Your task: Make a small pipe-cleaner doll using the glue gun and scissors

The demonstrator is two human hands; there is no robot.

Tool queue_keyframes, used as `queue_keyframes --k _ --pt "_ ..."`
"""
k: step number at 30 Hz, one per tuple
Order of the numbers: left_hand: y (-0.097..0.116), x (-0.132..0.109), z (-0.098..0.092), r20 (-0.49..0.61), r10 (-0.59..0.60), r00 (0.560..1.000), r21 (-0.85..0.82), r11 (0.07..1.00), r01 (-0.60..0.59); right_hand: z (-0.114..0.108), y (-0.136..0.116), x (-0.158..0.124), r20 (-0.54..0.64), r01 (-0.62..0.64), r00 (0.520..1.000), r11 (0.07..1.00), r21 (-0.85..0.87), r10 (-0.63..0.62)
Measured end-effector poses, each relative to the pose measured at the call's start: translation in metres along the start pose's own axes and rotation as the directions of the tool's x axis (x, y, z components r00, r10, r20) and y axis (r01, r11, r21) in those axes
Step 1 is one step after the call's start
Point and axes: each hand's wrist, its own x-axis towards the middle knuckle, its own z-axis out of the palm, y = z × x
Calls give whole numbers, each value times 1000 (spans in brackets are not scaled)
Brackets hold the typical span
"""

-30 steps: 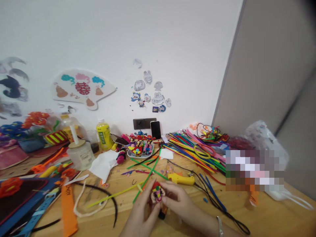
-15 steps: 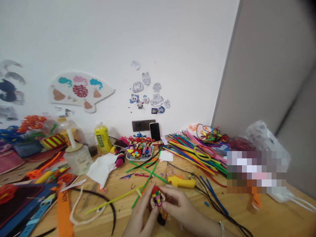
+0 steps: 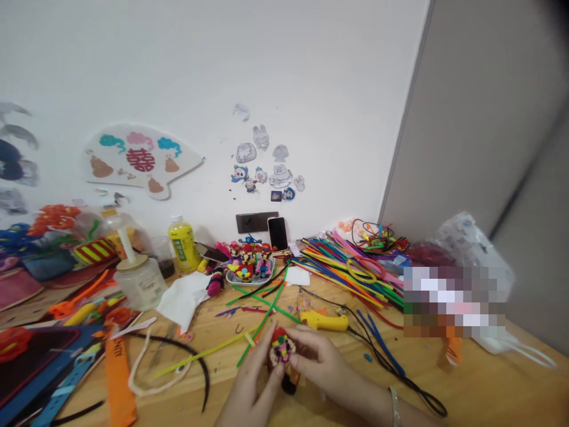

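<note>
Head view: the left hand (image 3: 252, 384) and right hand (image 3: 320, 365) each close their grip on a small fuzzy doll (image 3: 281, 347), just above the worktop (image 3: 489, 391). Judged light, soft and easily bent; best pinched at its sides, not its trimmings.

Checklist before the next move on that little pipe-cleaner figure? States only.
1. Both hands on the pipe-cleaner figure: ok. The left hand and right hand pinch it from either side.
2. Figure's small parts in place: cannot tell, too small.
3. Yellow glue gun clear of the hands: ok. It lies on the table just behind them, untouched.
4. Black cord clear of the right forearm: cannot tell. It runs close beside it.
5. Clutter near the fingers: not ok. Green stems lie right by them.
</note>
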Motion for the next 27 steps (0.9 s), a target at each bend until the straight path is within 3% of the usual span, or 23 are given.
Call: queue_keyframes --k 14,27 --pt "-2 1 2 31 1 1000 -25 1000 0 0 -2 0 -18 -24 1000 1000 4 25" --pt "-1 3 5 72 -67 995 -101 992 74 -2 2 -1 -13 -10 1000 999 -31 9"
